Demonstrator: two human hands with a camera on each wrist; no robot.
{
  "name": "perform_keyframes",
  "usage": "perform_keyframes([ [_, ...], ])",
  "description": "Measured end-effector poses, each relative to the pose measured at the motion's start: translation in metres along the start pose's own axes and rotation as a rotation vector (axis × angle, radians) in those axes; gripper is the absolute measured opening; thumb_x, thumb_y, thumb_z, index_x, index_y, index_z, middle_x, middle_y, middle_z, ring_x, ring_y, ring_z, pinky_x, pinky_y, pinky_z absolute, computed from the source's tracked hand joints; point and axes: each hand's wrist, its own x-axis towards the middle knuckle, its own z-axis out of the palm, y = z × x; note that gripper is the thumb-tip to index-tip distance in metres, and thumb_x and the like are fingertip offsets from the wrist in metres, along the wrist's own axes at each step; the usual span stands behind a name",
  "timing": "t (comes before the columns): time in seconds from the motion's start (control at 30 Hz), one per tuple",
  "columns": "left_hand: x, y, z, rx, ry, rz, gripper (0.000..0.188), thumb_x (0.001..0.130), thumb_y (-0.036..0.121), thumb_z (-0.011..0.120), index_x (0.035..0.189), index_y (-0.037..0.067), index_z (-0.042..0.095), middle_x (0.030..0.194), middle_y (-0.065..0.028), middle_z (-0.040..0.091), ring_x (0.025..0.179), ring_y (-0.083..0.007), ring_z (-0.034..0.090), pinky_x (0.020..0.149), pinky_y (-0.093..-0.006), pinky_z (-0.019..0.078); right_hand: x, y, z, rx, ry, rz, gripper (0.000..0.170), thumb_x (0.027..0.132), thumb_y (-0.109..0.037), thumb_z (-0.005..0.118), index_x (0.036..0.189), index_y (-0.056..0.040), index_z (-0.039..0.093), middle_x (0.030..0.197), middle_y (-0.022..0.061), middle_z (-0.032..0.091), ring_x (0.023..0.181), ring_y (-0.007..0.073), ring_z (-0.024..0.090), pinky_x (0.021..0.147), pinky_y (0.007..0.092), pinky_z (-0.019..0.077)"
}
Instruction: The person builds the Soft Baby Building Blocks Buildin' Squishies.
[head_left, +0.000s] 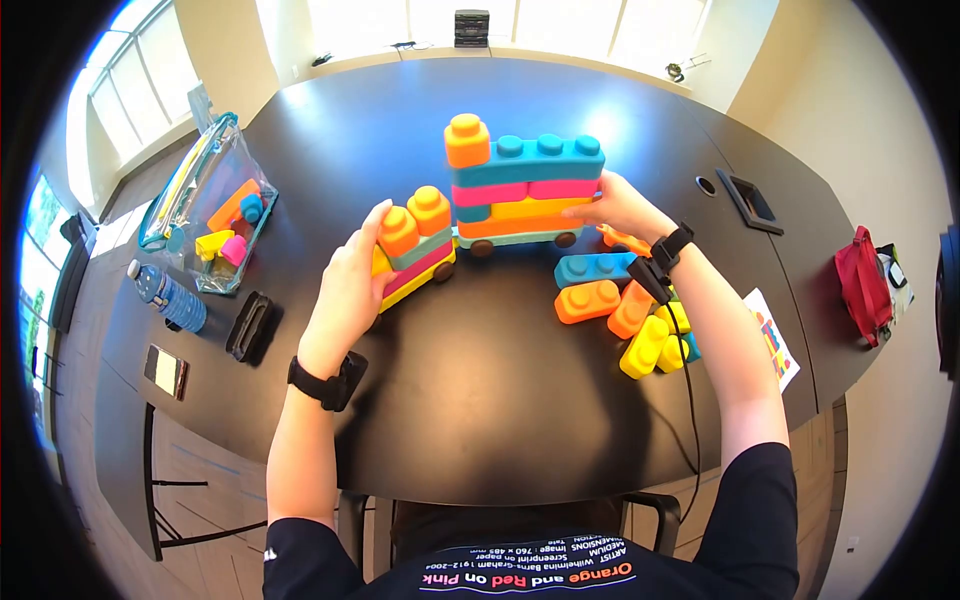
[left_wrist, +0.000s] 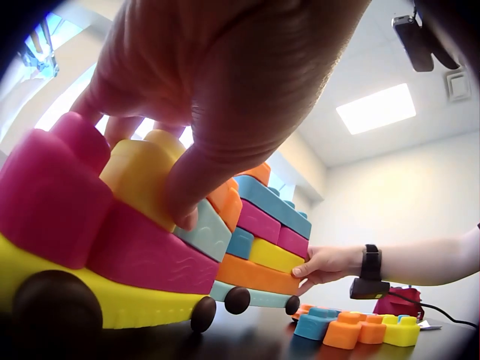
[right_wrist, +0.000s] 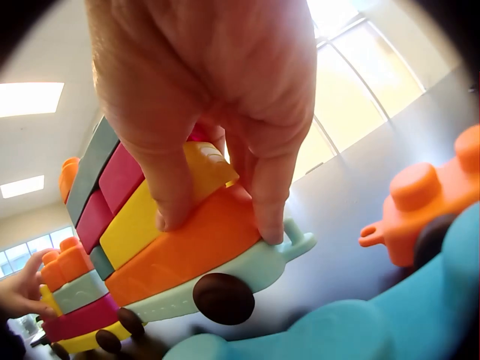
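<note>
My left hand (head_left: 345,275) grips a small block wagon with a yellow wheeled base (left_wrist: 142,307). Its thumb presses a yellow block (left_wrist: 135,180), beside a tall pink block (left_wrist: 52,195); two orange blocks (head_left: 400,230) top the other end. Just to the right stands a taller block wagon on a pale teal wheeled base (right_wrist: 255,266), stacked in orange, yellow, pink and teal layers. One orange block (head_left: 467,142) sits highest at its left end. My right hand (head_left: 622,206) holds this wagon's right end, thumb and fingers around the yellow block (right_wrist: 161,217) and orange block (right_wrist: 187,244).
Loose teal (head_left: 590,269), orange (head_left: 588,301) and yellow blocks (head_left: 643,347) lie below my right forearm, near an orange wheeled piece (right_wrist: 420,210). A clear bag of blocks (head_left: 262,250), water bottle (head_left: 170,297), black case (head_left: 250,328) and phone (head_left: 165,371) are left; a printed sheet (head_left: 785,355) lies right.
</note>
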Motion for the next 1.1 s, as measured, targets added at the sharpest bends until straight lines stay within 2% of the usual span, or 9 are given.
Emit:
perform_keyframes([
  [0.23,0.014,-0.006,0.001,-0.03,-0.045,0.015,0.091,0.083,-0.006,0.081,0.161,0.019,0.04,0.127,-0.0203,0.065,0.124,-0.0443,0.062,0.105,-0.047,0.0514,-0.015,0.016,-0.005,0.014,0.02,0.084,0.044,0.093,-0.011,0.083,0.132,-0.0034,0.066,0.118,0.0091,0.074,0.091,0.0166,0.071,0.078,0.0329,0.0608],
  [0.37,0.019,-0.004,0.005,-0.046,-0.05,0.055,0.092,0.083,-0.005,0.082,0.161,0.02,0.04,0.128,-0.021,0.065,0.124,-0.044,0.063,0.105,-0.047,0.0517,-0.026,0.016,-0.002,-0.011,0.034,0.18,0.051,0.089,-0.011,0.087,0.134,-0.0054,0.064,0.117,0.0071,0.075,0.097,0.0162,0.071,0.077,0.034,0.0618],
  [0.57,0.023,-0.004,0.01,-0.028,-0.051,0.051,0.092,0.083,-0.004,0.082,0.161,0.021,0.04,0.127,-0.0207,0.065,0.123,-0.0443,0.063,0.104,-0.0472,0.052,-0.033,0.021,-0.001,-0.046,0.06,0.131,0.044,0.09,-0.012,0.086,0.129,-0.0038,0.068,0.109,0.0056,0.077,0.087,0.0128,0.071,0.074,0.0313,0.0609],
  [0.67,0.023,-0.001,0.01,-0.01,-0.047,0.069,0.093,0.083,-0.003,0.083,0.162,0.02,0.038,0.129,-0.021,0.067,0.12,-0.0459,0.064,0.102,-0.0495,0.0533,-0.035,0.021,-0.001,-0.084,0.065,0.134,0.046,0.09,-0.012,0.086,0.13,-0.0033,0.068,0.111,0.006,0.077,0.091,0.014,0.072,0.077,0.0327,0.0619],
  [0.77,0.025,-0.001,0.007,-0.008,-0.066,0.072,0.093,0.084,0.0,0.084,0.162,0.017,0.037,0.132,-0.0216,0.067,0.121,-0.0477,0.063,0.104,-0.052,0.0529,-0.037,0.026,-0.007,-0.075,0.025,0.119,0.057,0.089,-0.011,0.086,0.14,-0.0037,0.061,0.125,0.0086,0.074,0.106,0.0167,0.07,0.089,0.0362,0.0611],
  [0.83,0.022,0.002,0.004,-0.019,-0.093,0.061,0.094,0.084,0.002,0.085,0.163,0.016,0.036,0.134,-0.0217,0.066,0.125,-0.048,0.062,0.107,-0.0524,0.0513,-0.044,0.035,-0.024,0.079,-0.016,-0.045,0.069,0.089,-0.01,0.086,0.149,-0.005,0.053,0.14,0.0117,0.066,0.125,0.0214,0.064,0.104,0.0384,0.0557],
  [0.9,0.013,0.013,0.004,0.191,0.217,0.22,0.094,0.085,0.005,0.085,0.164,0.01,0.034,0.144,-0.0223,0.061,0.14,-0.0443,0.054,0.118,-0.0492,0.0429,-0.048,0.047,-0.056,-0.08,0.074,0.025,0.069,0.09,-0.017,0.086,0.149,-0.0053,0.053,0.142,0.0138,0.064,0.138,0.0275,0.058,0.115,0.0402,0.0487],
  [0.97,0.002,0.039,-0.011,0.097,0.222,0.214,0.088,0.085,0.008,0.086,0.16,0.006,0.04,0.149,-0.0202,0.06,0.144,-0.0444,0.05,0.121,-0.0508,0.0394,-0.059,0.055,-0.079,-0.453,0.088,0.024,0.058,0.088,-0.02,0.086,0.138,-0.0044,0.063,0.132,0.0143,0.07,0.129,0.029,0.065,0.109,0.0412,0.0525],
  [1.1,-0.028,0.078,-0.017,0.065,0.059,0.298,0.055,0.086,0.011,0.085,0.138,0.006,0.067,0.143,-0.0159,0.065,0.143,-0.0411,0.053,0.118,-0.0492,0.0436,-0.066,0.085,-0.089,-0.8,-0.048,0.181,0.051,0.079,-0.021,0.089,0.123,-0.0036,0.069,0.116,0.017,0.076,0.106,0.0344,0.072,0.095,0.0425,0.0587],
])
